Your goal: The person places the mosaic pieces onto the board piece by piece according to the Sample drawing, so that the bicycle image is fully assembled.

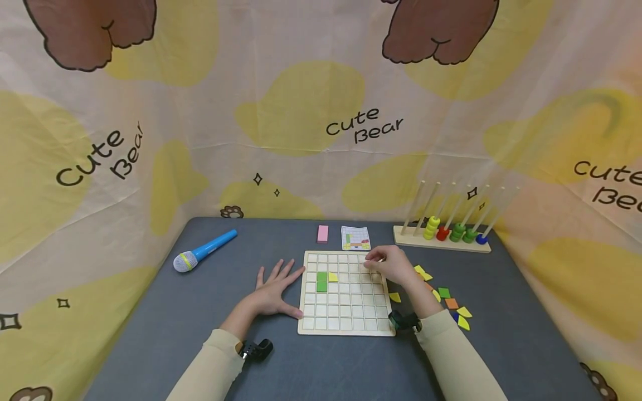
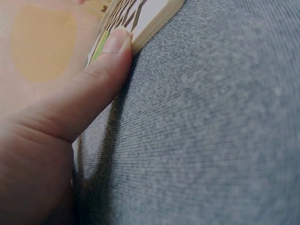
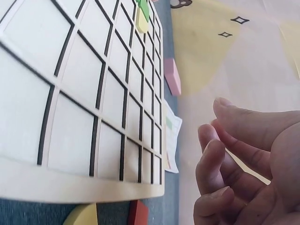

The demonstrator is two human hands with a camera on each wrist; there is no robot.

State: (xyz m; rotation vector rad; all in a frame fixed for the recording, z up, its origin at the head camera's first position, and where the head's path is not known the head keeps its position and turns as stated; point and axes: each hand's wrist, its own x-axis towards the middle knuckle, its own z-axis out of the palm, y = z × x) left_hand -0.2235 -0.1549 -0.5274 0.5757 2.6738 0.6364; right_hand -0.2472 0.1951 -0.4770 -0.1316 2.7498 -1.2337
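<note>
A square wooden grid board (image 1: 346,332) with white cells lies on the table. Two green square pieces (image 1: 322,287) and a yellow piece (image 1: 333,277) sit in cells at its upper left. At the board's left edge my left hand (image 1: 271,295) lies with spread fingers. Its thumb (image 2: 117,44) touches the board's side in the left wrist view. My right hand (image 1: 391,264) hovers over the upper right corner of the board. In the right wrist view its fingers (image 3: 211,164) bend loosely, and nothing shows between thumb and fingertips.
Loose coloured pieces (image 1: 452,303) lie right of the board. Behind it are a pink block (image 1: 322,234) and a small pattern card (image 1: 355,238). A bead counting rack (image 1: 441,243) stands back right; a blue toy microphone (image 1: 205,250) lies left.
</note>
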